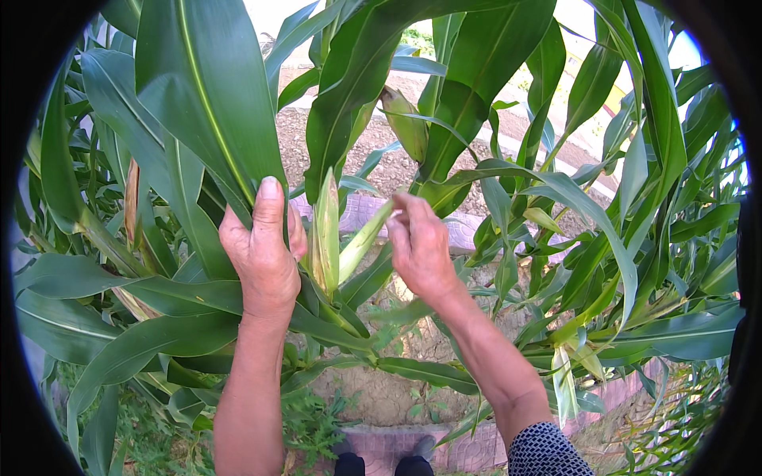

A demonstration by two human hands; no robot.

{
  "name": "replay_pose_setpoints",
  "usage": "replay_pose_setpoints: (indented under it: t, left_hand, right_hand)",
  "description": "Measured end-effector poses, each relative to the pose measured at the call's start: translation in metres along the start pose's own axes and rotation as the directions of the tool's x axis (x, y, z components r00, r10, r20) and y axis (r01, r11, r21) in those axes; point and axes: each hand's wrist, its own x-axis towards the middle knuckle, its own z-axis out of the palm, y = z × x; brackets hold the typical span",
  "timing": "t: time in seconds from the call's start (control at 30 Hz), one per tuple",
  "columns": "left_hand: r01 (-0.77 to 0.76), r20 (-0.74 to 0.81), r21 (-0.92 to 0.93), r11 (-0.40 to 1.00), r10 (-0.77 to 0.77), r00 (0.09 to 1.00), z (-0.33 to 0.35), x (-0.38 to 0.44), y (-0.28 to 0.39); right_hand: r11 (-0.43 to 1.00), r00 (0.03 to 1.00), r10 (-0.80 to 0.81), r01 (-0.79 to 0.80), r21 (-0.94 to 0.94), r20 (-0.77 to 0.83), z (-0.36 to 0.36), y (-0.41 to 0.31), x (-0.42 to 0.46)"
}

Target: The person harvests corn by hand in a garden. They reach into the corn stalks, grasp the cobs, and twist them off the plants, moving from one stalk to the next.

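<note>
My left hand (pixel 265 253) grips a broad green corn leaf (pixel 208 89), thumb along its pale midrib. Just right of it stands an upright ear of corn (pixel 325 238) in its pale green husk. A strip of husk (pixel 363 244) leans out to the right from the base of that ear. Its upper end meets the bent fingers of my right hand (pixel 419 244), thumb and forefinger around the tip. Another husked ear (pixel 408 128), with a brown tip, hangs farther back between large leaves.
Dense corn plants stand on both sides, with long leaves (pixel 583 202) arching across the right. A peeled-back pale husk (pixel 564 387) hangs at the lower right. Pink paving (pixel 470 449) lies near my shoes, with bare soil (pixel 351 392) and low weeds (pixel 309 416) beside it.
</note>
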Motion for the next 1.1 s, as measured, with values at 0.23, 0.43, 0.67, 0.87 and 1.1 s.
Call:
replay_pose_setpoints:
  t: [0.23,0.43,0.67,0.87,1.1]
  left_hand:
    - [0.043,-0.025,0.002,0.999,-0.043,0.999,-0.008,0.003,0.007]
    - [0.041,-0.036,-0.004,0.999,-0.042,0.998,-0.013,0.003,0.001]
    - [0.038,-0.041,-0.036,0.999,-0.039,0.998,-0.016,0.004,-0.004]
    - [0.039,-0.107,-0.028,0.999,-0.042,0.993,-0.021,0.007,-0.006]
    - [0.045,-0.108,-0.014,0.999,-0.046,0.993,-0.02,0.007,-0.011]
  right_hand:
    - [0.899,0.993,-0.116,0.118,-0.423,0.029,0.027,0.067,0.129]
    - [0.817,0.996,0.021,0.031,-0.576,0.083,0.006,0.108,0.197]
    - [0.918,0.965,0.155,-0.062,-0.392,0.211,0.012,0.145,0.241]
    - [0.977,0.943,0.129,-0.067,-0.202,0.307,0.023,0.123,0.234]
    - [0.944,0.904,0.153,-0.014,-0.33,0.4,0.003,0.17,0.206]
